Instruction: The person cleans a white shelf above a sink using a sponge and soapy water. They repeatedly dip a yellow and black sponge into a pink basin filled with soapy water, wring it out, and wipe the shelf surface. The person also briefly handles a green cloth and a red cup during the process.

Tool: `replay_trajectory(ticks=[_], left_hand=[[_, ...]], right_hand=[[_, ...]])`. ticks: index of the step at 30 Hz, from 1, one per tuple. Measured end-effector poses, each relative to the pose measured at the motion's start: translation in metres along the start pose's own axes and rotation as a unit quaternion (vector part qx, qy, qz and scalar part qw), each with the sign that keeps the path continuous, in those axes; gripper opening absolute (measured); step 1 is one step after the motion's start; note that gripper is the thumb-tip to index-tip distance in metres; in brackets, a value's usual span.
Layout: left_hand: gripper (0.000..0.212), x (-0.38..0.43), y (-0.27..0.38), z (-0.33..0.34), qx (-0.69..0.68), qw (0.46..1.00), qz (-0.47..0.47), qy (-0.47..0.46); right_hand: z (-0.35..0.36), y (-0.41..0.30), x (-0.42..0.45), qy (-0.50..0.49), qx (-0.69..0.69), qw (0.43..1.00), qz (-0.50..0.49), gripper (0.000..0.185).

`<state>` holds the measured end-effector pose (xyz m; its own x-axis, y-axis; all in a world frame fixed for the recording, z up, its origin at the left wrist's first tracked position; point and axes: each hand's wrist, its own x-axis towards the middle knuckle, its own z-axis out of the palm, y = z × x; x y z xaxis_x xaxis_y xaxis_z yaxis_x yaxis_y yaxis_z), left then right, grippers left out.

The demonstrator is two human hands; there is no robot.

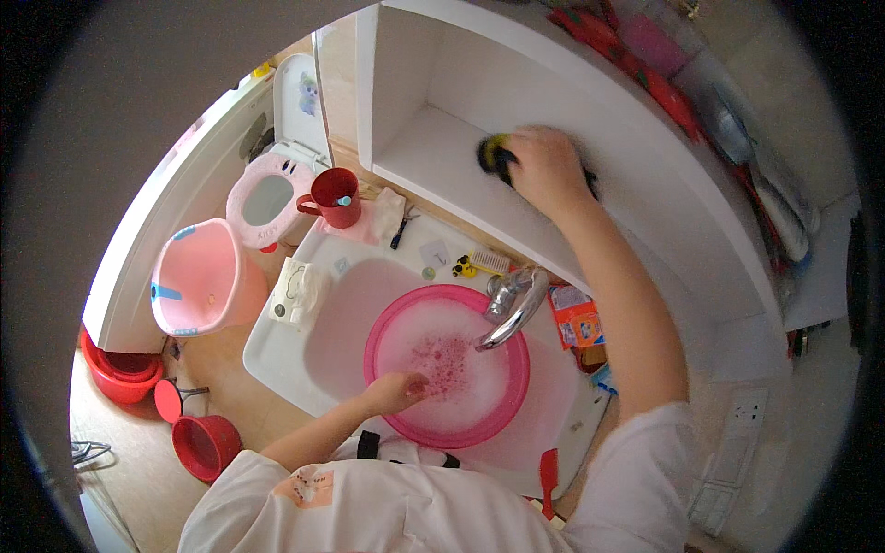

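My right hand is inside a white open shelf unit, gripping a black and yellow cloth or sponge against its inner surface. Both hand and cloth are slightly blurred. Below, a pink plastic basin of sudsy water sits in the white washbasin. My left hand hangs over the basin's near left rim, fingers curled near the foam. Whether it holds anything is hidden. A chrome faucet reaches over the basin's far right side.
On the washbasin's ledge are a red mug, a white comb, an orange packet and a tissue pack. A red brush lies near my right side. Left stand a pink bucket, a toilet seat and red tubs.
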<state>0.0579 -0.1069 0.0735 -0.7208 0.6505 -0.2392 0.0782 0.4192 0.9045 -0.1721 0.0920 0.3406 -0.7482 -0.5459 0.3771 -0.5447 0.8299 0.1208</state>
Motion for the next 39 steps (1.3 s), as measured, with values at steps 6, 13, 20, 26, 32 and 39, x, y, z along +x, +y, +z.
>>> replay_trajectory(ticks=[6, 13, 20, 26, 32, 39], left_hand=[[0.03, -0.003, 0.006, -0.004, 0.007, 0.999, -0.032, -0.007], [0.029, -0.005, 0.021, -0.005, 0.056, 0.997, -0.049, -0.015], [0.028, 0.001, 0.018, 0.0, 0.055, 0.998, -0.039, -0.015], [0.03, -0.005, 0.021, -0.005, 0.051, 0.996, -0.063, -0.038], [0.03, -0.007, 0.004, 0.007, 0.063, 0.998, -0.015, 0.012], [0.031, -0.007, 0.013, 0.0, 0.132, 0.99, -0.033, -0.039]], right_hand=[[-0.007, -0.002, -0.021, 0.004, 0.055, 0.998, 0.001, 0.011], [-0.034, -0.005, -0.08, 0.013, 0.078, 0.997, 0.001, 0.015], [0.008, 0.0, 0.001, 0.053, 0.026, 0.998, 0.013, 0.011], [-0.019, 0.002, -0.063, 0.011, 0.046, 0.999, -0.006, 0.015], [-0.03, -0.001, -0.075, 0.015, 0.064, 0.998, 0.007, 0.015], [0.037, -0.031, 0.038, 0.086, 0.039, 0.995, 0.027, 0.024]])
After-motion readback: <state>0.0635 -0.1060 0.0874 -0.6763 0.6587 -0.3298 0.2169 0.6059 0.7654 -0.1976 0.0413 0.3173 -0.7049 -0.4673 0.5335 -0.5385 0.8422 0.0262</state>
